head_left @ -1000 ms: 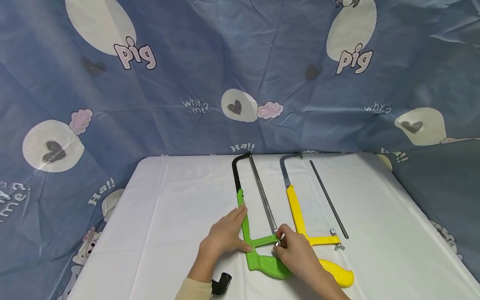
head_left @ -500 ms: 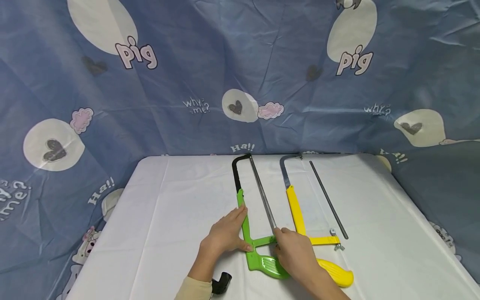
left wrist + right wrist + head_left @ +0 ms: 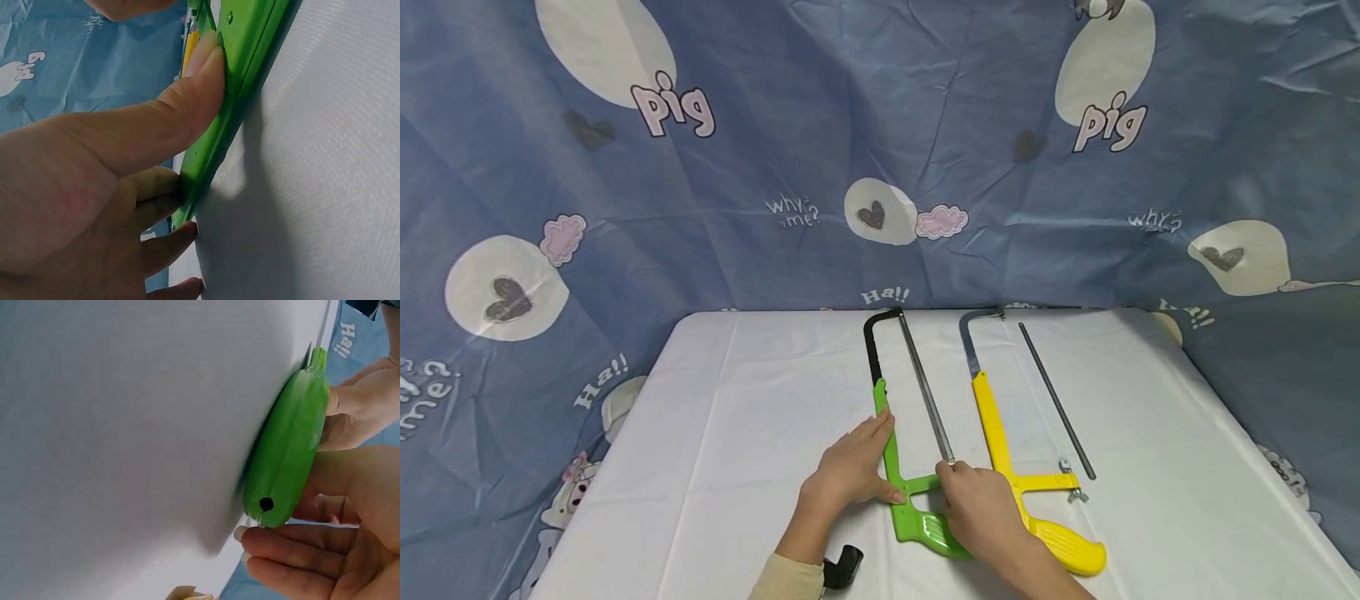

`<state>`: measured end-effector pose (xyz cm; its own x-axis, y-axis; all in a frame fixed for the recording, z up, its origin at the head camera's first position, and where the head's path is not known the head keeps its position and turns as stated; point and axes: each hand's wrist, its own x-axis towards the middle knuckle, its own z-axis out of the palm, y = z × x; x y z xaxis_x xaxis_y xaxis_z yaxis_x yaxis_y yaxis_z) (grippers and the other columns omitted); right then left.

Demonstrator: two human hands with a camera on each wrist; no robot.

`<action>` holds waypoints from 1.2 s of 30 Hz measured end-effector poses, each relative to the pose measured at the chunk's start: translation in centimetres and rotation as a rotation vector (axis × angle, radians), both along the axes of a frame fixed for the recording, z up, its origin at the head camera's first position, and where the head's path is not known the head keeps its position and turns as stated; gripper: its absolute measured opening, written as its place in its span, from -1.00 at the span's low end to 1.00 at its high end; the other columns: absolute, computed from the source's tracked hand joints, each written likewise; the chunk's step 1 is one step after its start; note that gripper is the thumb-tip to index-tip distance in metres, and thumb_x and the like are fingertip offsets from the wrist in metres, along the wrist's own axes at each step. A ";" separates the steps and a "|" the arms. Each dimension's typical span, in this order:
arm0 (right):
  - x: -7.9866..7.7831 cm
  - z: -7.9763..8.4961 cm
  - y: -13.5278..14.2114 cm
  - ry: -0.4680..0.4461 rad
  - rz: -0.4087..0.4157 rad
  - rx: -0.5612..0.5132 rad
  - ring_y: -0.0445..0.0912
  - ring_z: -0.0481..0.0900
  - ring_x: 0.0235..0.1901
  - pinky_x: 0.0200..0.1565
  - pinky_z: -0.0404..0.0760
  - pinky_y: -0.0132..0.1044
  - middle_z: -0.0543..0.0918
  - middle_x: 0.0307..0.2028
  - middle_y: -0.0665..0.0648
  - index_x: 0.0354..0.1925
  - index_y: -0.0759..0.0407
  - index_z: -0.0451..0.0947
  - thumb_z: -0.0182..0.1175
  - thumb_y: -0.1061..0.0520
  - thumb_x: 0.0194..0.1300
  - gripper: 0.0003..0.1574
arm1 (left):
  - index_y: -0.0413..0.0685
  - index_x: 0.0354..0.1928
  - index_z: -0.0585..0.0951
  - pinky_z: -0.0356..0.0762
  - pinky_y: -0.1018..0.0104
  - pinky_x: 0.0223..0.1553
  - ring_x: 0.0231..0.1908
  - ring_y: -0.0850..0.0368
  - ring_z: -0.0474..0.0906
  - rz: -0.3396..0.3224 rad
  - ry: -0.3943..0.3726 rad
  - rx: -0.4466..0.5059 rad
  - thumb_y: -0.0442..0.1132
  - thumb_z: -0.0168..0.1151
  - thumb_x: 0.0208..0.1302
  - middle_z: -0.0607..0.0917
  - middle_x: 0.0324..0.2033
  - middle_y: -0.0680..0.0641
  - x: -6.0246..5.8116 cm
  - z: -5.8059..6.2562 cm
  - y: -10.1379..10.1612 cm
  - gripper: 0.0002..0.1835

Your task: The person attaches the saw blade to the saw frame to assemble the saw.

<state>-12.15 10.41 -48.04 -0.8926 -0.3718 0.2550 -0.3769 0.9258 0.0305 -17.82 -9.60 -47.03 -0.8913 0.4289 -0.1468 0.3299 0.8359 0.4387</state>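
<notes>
A green hacksaw [image 3: 891,454] with a black front bow lies flat on the white table. Its grey blade [image 3: 925,386] runs from the bow tip back to the short green arm. My left hand [image 3: 847,468] presses on the frame with straight fingers; in the left wrist view its thumb [image 3: 200,94] lies along the green side. At the end of the green arm, my right hand [image 3: 983,506] has curled fingers around the wing nut, which the hand hides. The right wrist view shows the green handle [image 3: 290,444], with the thumb and index finger reaching behind it.
Right of the green saw lies a yellow hacksaw frame [image 3: 992,421] with its own wing nut [image 3: 1078,494]. A loose dark blade [image 3: 1058,400] lies farther right. Near the left forearm is a black curved object [image 3: 844,568]. A blue printed cloth [image 3: 805,150] hangs behind the table [image 3: 752,375].
My right hand has turned over the wing nut and shifted slightly left, covering the silver metal that showed between its fingers. The blade has rolled a little. My left hand has kept its place.
</notes>
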 end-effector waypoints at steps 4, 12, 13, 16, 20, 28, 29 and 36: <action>-0.1 0.0 0.1 -0.022 -0.004 -0.023 -0.16 0.37 -0.73 -0.68 0.29 -0.32 0.57 -0.62 0.00 -0.43 0.06 0.52 0.39 0.21 0.01 -0.80 | -0.16 0.51 0.20 0.29 -0.10 0.42 0.51 -0.14 0.15 0.001 -0.001 0.003 0.13 0.63 -0.23 0.17 0.54 -0.11 0.0 -0.1 0.0 0.25; -0.1 0.2 0.5 -0.113 -0.073 -0.227 -0.26 0.24 -0.68 -0.62 0.21 -0.40 0.39 -0.70 -0.12 -0.59 -0.02 0.43 0.35 0.26 -0.05 -0.71 | -0.17 0.51 0.20 0.28 -0.12 0.41 0.51 -0.14 0.15 0.003 -0.002 0.020 0.12 0.64 -0.23 0.17 0.54 -0.12 0.2 -0.1 0.0 0.25; -0.2 0.2 0.6 -0.129 -0.087 -0.262 -0.27 0.22 -0.68 -0.61 0.20 -0.42 0.38 -0.70 -0.15 -0.60 -0.04 0.42 0.35 0.27 -0.06 -0.69 | -0.16 0.51 0.20 0.28 -0.12 0.41 0.51 -0.14 0.15 0.003 -0.003 0.020 0.12 0.63 -0.23 0.17 0.54 -0.12 0.2 -0.1 0.0 0.25; -0.4 0.2 0.8 -0.178 -0.128 -0.364 -0.29 0.22 -0.67 -0.62 0.21 -0.45 0.38 -0.71 -0.19 -0.61 -0.07 0.44 0.33 0.30 -0.09 -0.69 | -0.15 0.52 0.19 0.28 -0.10 0.42 0.52 -0.13 0.14 0.006 -0.007 0.021 0.13 0.63 -0.21 0.16 0.55 -0.11 0.1 -0.2 0.0 0.25; -0.5 0.3 1.1 -0.232 -0.154 -0.486 -0.30 0.25 -0.70 -0.64 0.23 -0.46 0.41 -0.72 -0.20 -0.60 -0.07 0.46 0.28 0.32 -0.11 -0.71 | -0.16 0.51 0.20 0.28 -0.12 0.42 0.51 -0.14 0.14 0.014 -0.002 0.034 0.14 0.63 -0.24 0.16 0.54 -0.12 0.1 -0.2 0.0 0.26; -1.1 0.1 1.7 -0.459 -0.208 -0.771 -0.25 0.42 -0.67 -0.62 0.44 -0.43 0.53 -0.67 -0.08 -0.54 0.03 0.51 0.26 0.37 -0.09 -0.76 | -0.18 0.51 0.20 0.29 -0.15 0.41 0.51 -0.16 0.14 0.021 -0.010 0.050 0.11 0.65 -0.23 0.17 0.54 -0.13 0.2 -0.2 -0.4 0.25; -1.2 0.0 1.7 -0.497 -0.224 -0.821 -0.22 0.46 -0.65 -0.60 0.48 -0.41 0.55 -0.64 -0.04 -0.52 0.07 0.53 0.27 0.37 -0.09 -0.78 | -0.17 0.51 0.20 0.29 -0.15 0.41 0.51 -0.15 0.14 0.019 -0.009 0.045 0.11 0.64 -0.23 0.16 0.54 -0.13 0.2 -0.2 -0.5 0.25; -1.3 -1.0 2.7 -0.727 -0.281 -1.180 -0.04 0.70 -0.49 -0.38 0.73 -0.26 0.65 -0.52 0.15 -0.40 0.26 0.51 0.21 0.41 0.10 -0.90 | -0.18 0.50 0.22 0.26 -0.23 0.40 0.51 -0.18 0.14 0.001 -0.017 0.060 0.08 0.65 -0.24 0.17 0.54 -0.14 0.1 -0.1 -0.4 0.24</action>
